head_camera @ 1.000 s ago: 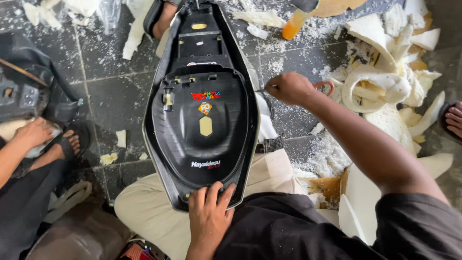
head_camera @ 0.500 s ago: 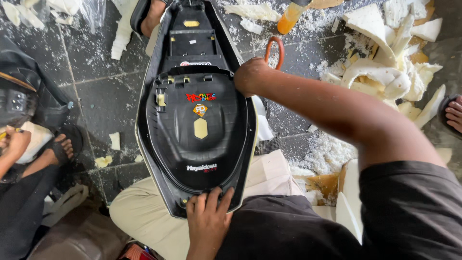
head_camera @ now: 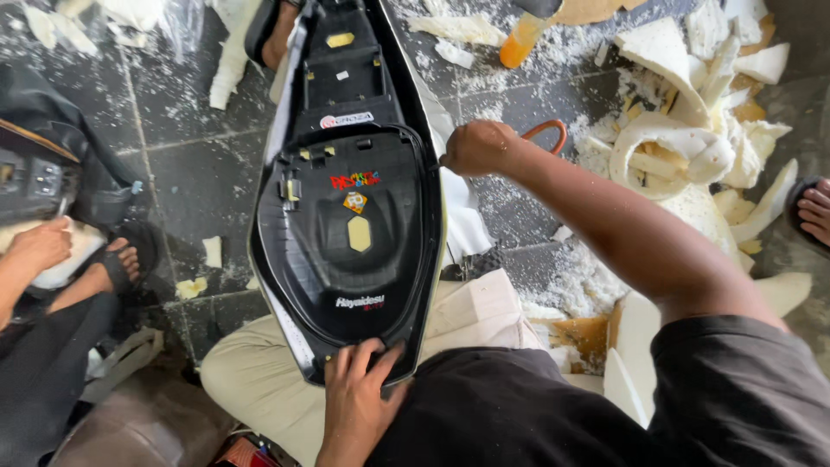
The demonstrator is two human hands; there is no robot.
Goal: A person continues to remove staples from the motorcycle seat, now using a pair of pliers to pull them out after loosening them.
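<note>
Bracing the upturned black motorcycle seat base (head_camera: 346,225) across the lap, the left hand (head_camera: 359,393) lies flat on its near end with fingers spread and holding nothing, while the right hand (head_camera: 475,147) is closed into a fist against the seat's right edge; what its fingers grip cannot be made out, though an orange loop handle (head_camera: 546,130) shows just behind it. Doing this well probably means keeping the near end pinned firmly so the shell does not rock, and working close along the rim in short, controlled pulls. On the shell sit a small yellow lozenge sticker (head_camera: 360,233), a diamond-shaped one above it, a multicoloured label, white lettering near the near end, and a white oval tag (head_camera: 347,119) further up. Foam scraps (head_camera: 692,147) litter the tiled floor (head_camera: 173,164) to the right.
</note>
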